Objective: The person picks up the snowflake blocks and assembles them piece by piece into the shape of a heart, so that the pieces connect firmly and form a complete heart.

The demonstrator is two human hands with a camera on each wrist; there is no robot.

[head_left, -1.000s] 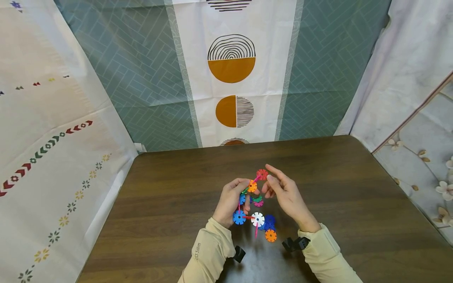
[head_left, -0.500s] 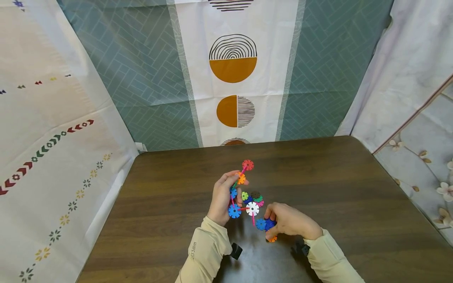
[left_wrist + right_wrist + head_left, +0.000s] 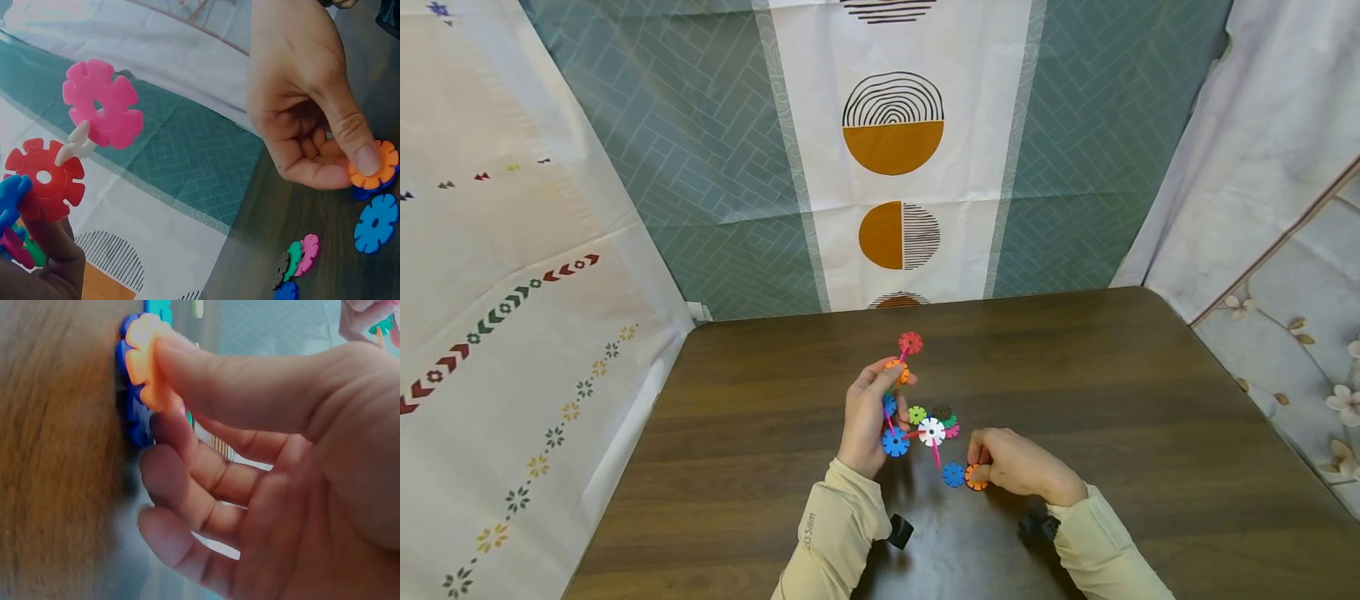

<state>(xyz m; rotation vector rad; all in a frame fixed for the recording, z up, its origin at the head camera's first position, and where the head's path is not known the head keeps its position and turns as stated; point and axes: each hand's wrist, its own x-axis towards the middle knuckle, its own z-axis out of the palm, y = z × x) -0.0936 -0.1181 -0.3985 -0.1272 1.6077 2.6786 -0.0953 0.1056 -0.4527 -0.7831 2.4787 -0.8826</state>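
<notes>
My left hand (image 3: 863, 421) grips a chain of notched plastic flower discs, joined at angles. In the head view the chain runs from a red disc (image 3: 911, 342) at its far end past an orange one to a blue disc (image 3: 896, 442) and a white disc (image 3: 932, 432). A pink disc standing edge-on hangs below the white one. My right hand (image 3: 1026, 462) pinches a loose orange disc (image 3: 144, 362) between thumb and fingers, low over the table. Dark blue discs (image 3: 139, 425) lie right under it, and a lighter blue disc (image 3: 375, 223) lies beside it.
Behind the white disc, several loose discs lie on the brown wooden table (image 3: 760, 450), among them a lime green disc (image 3: 917, 414) and a pink disc (image 3: 307, 255). Patterned cloths (image 3: 1067, 167) hang behind the table and along both sides.
My right hand has left the chain's red end, come down to the loose discs at the near right and taken hold of the orange disc. My left hand has shifted left with the chain.
</notes>
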